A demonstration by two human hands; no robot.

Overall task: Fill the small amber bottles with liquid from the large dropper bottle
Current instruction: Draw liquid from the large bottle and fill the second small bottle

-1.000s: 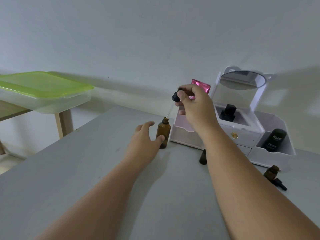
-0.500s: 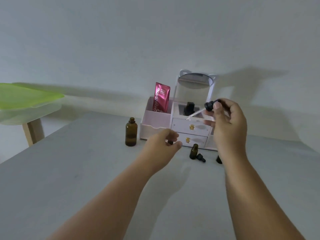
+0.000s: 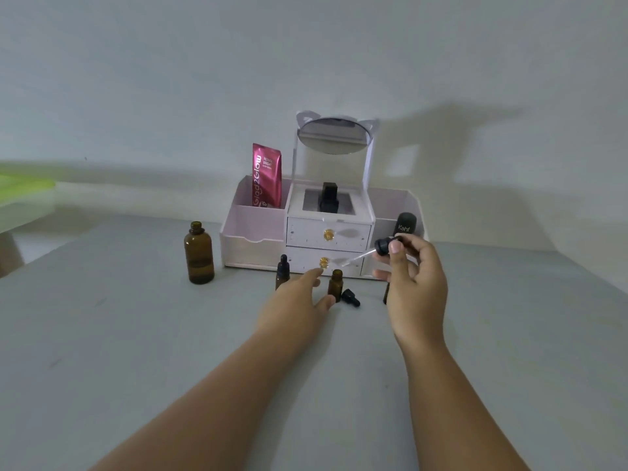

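Since the earlier frame, both hands have shifted toward the small bottles at the desk's (image 3: 102, 334) far edge. Large amber bottle (image 3: 199, 254): uncapped, upright, left of the organizer (image 3: 258, 232), well apart from either grip. Left hand (image 3: 299, 302): fingers spread, empty, thumb just beside the open small bottle (image 3: 336, 284). Right hand (image 3: 413, 283): closed on the dropper (image 3: 370, 252), its tip above that bottle.

Single head-worn view from above my forearms, facing forward and slightly down across the grey table (image 3: 102, 334) toward the white organizer (image 3: 328, 232) against the wall, with my left hand (image 3: 295, 304) and right hand (image 3: 416, 283) near mid-frame.
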